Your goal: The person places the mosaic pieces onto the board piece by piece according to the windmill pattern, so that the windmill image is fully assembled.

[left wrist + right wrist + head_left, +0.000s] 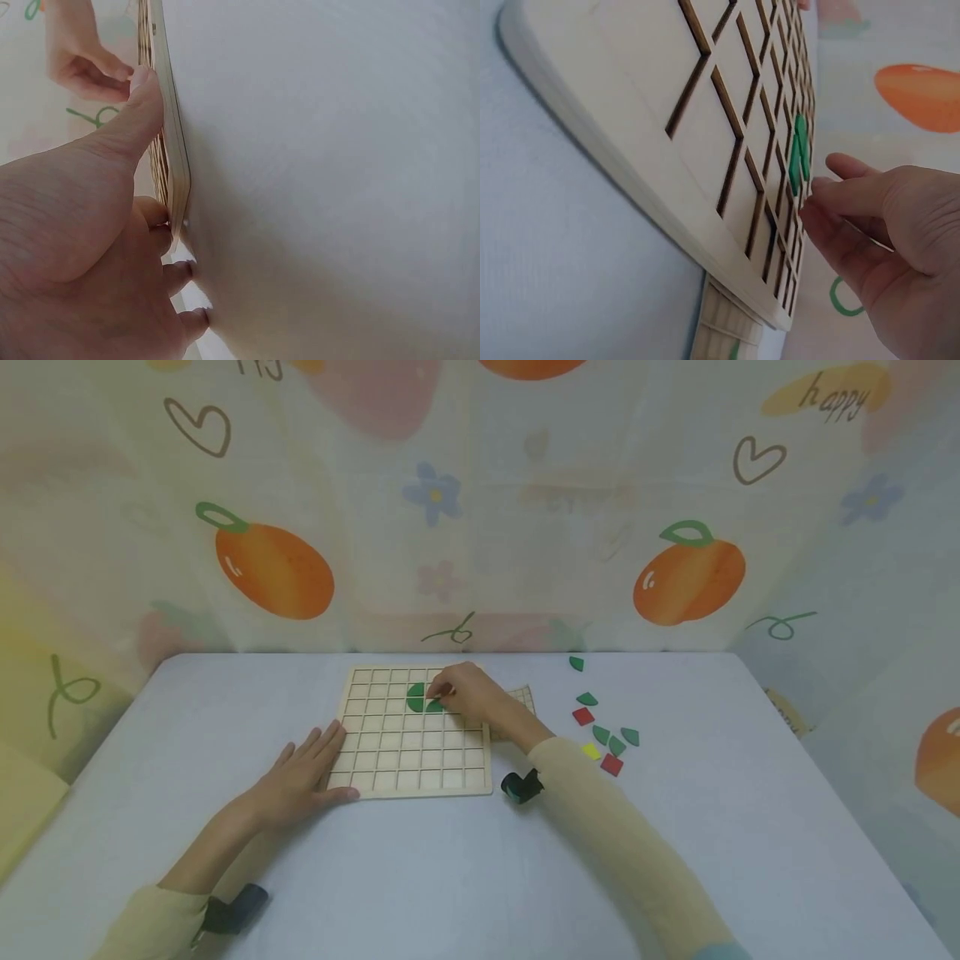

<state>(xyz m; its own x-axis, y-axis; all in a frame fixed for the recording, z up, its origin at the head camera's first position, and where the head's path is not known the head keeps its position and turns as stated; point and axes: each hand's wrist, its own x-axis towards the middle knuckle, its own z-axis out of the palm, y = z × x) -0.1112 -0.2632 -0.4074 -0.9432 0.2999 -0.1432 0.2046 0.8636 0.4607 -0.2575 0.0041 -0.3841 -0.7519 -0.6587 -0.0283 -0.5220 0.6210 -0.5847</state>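
Note:
A pale wooden grid board (410, 792) lies on the table. Several green quarter-circle tiles (415, 697) sit in its cells near the far side, also visible as green tiles (799, 154) in the right wrist view. My right hand (468, 692) reaches over the board, thumb and fingertips brought together at a green tile (433, 706); the fingers partly hide the tiles there. My left hand (300, 781) rests at the near left corner, its fingers fairly straight along the left edge. In the left wrist view, the thumb (142, 105) touches the board's near edge.
Right of the board lie loose green tiles (630, 737), red squares (612, 765) and a yellow tile (591, 751). A smaller gridded board (522, 695) is partly hidden behind the right hand. A printed curtain (480, 568) hangs behind the white table (420, 877).

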